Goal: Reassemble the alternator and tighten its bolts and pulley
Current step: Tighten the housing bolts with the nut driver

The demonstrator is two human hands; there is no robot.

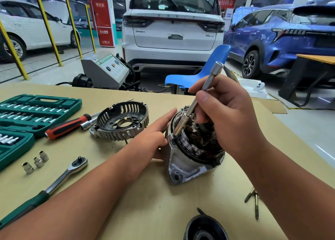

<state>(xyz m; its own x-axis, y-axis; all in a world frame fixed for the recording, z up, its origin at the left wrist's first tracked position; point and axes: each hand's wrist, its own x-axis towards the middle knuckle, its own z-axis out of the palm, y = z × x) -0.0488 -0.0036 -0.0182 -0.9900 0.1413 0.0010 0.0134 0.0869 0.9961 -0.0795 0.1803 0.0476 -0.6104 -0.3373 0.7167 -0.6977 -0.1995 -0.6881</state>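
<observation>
The alternator body [188,160] stands on the cardboard-covered table with its copper stator windings exposed on top. My right hand [228,112] grips a long silver extension bar with a socket [192,105], tilted, its lower end set on a bolt at the housing's left rim. My left hand [155,140] holds the housing's left side with curled fingers. The slotted rear end cover [123,122] lies apart to the left. A black round cover [204,229] sits at the bottom edge.
A ratchet wrench [59,180] lies at lower left near three loose sockets [36,161]. A red-black screwdriver [67,126] and a green socket case [29,112] sit at left. Two long bolts [253,201] lie at right. Cars and a blue chair [199,73] stand beyond.
</observation>
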